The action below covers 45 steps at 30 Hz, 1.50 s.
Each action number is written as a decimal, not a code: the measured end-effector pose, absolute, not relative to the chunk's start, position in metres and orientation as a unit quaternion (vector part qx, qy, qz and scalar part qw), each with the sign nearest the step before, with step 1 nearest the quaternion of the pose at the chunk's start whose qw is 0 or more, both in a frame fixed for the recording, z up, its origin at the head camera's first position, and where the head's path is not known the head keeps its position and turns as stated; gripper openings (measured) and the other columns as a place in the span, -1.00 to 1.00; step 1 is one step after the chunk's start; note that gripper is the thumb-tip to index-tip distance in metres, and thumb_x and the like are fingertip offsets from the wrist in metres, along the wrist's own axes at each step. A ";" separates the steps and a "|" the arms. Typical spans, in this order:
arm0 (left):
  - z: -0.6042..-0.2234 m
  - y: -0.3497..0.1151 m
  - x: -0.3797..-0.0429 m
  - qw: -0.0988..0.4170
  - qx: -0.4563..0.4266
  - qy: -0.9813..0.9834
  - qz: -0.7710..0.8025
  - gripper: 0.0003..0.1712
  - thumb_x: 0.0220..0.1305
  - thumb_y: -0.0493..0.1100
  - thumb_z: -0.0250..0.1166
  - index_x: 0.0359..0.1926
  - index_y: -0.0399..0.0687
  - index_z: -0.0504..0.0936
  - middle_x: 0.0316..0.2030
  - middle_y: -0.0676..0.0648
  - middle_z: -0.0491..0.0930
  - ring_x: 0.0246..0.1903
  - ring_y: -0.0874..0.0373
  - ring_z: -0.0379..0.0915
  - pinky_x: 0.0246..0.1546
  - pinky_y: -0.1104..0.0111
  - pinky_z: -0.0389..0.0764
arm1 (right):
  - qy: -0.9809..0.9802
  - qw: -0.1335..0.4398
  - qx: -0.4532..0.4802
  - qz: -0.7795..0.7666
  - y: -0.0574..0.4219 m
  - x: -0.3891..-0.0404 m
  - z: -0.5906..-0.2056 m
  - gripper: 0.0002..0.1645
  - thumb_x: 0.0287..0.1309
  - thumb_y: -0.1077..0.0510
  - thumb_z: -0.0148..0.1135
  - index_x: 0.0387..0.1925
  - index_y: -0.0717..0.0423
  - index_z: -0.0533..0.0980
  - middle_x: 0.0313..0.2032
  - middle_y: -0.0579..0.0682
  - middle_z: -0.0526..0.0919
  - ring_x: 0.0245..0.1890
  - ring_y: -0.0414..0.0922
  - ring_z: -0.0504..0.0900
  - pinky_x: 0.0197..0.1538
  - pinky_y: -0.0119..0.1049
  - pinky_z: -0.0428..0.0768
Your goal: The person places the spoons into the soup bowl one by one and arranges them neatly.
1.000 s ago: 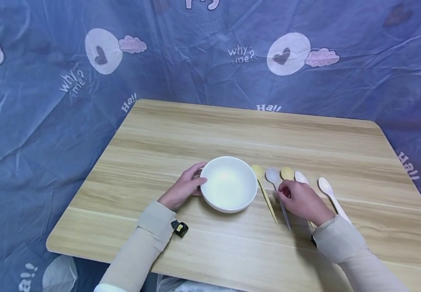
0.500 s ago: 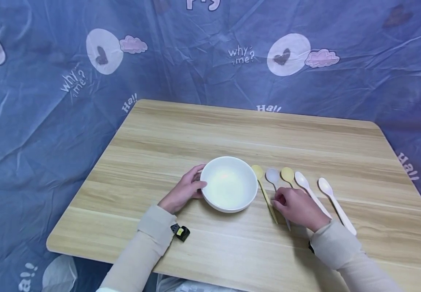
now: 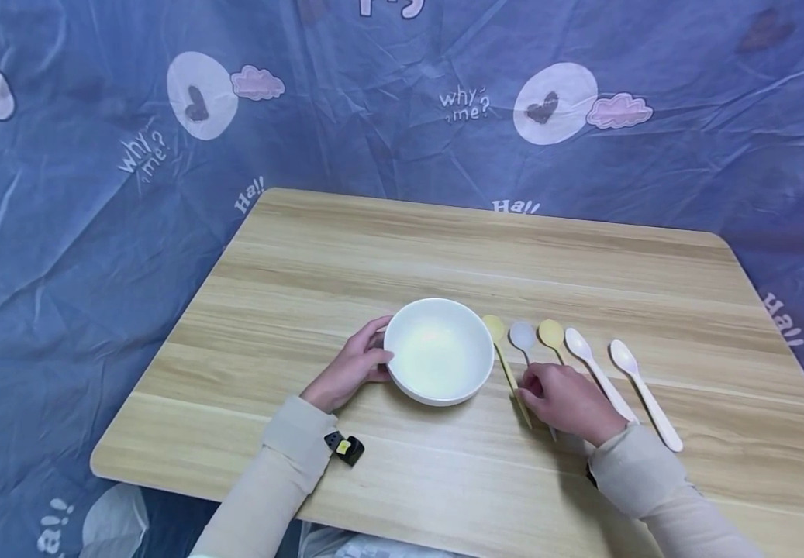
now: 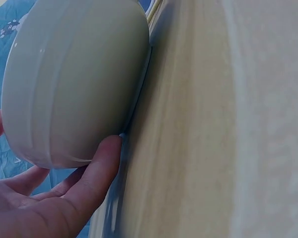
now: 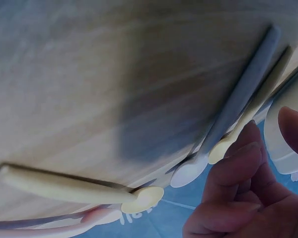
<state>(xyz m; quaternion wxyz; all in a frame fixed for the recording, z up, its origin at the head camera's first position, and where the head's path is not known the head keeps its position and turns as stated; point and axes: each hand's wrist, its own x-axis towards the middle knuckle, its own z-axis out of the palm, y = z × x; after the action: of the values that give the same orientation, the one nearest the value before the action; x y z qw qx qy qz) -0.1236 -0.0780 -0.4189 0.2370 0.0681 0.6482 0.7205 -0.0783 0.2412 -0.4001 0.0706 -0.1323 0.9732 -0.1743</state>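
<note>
My left hand holds a white bowl by its near left side, thumb at the rim. In the left wrist view, fingertips press the bowl's wall low down, close to the table. My right hand is over the handle of a pale purple spoon. Its fingers are bent, and a gap shows between them and the thumb in the right wrist view. Left of that hand, close to its fingertips, lies a yellow spoon beside the bowl. A second yellow spoon is partly hidden behind the hand.
Two white spoons, one nearer the hand and one farther right, lie slanted on the wooden table. A blue printed cloth hangs behind the table and along its sides.
My right hand has shifted left and slightly toward me, from the purple spoon toward the leftmost yellow one, uncovering more of the white spoons. The left hand and bowl stay put.
</note>
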 end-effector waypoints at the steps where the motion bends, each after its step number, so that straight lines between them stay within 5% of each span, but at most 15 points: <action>1: -0.420 -0.078 -0.124 0.237 0.070 0.647 0.722 -0.23 0.20 -0.38 0.01 0.44 -0.07 0.02 0.28 -0.31 0.24 0.03 -0.06 0.42 -0.08 0.11 0.58 | 0.973 0.072 -0.132 -0.175 0.241 -0.078 -0.400 -0.87 0.06 0.09 0.27 -0.44 0.06 0.55 -0.59 -0.19 0.49 -0.58 -0.26 0.38 -0.47 -0.32 0.39; 23: -0.422 -0.079 -0.124 0.227 0.073 0.634 0.735 -0.25 0.20 -0.36 0.01 0.43 -0.06 0.05 0.25 -0.35 0.27 -0.08 0.06 0.45 -0.15 0.20 0.57 | 0.976 0.082 -0.136 -0.149 0.237 -0.083 -0.401 -0.92 0.04 0.13 0.26 -0.50 0.01 0.54 -0.64 -0.21 0.45 -0.59 -0.26 0.36 -0.50 -0.34 0.34; 45: -0.421 -0.080 -0.122 0.231 0.072 0.631 0.737 -0.24 0.19 -0.35 0.02 0.43 -0.09 0.05 0.25 -0.36 0.26 -0.09 0.09 0.45 -0.14 0.21 0.57 | 0.980 0.073 -0.111 -0.145 0.230 -0.083 -0.404 -0.59 -0.02 0.27 0.11 -0.80 -0.03 0.18 -0.78 -0.17 0.16 -0.72 -0.21 0.22 -0.63 -0.34 0.17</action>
<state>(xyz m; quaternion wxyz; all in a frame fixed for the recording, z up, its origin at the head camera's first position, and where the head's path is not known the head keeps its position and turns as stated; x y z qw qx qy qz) -0.1216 -0.0801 -0.4208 0.2314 0.0724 0.6307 0.7372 -0.0825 0.2298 -0.4039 0.0733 -0.1114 0.9804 -0.1450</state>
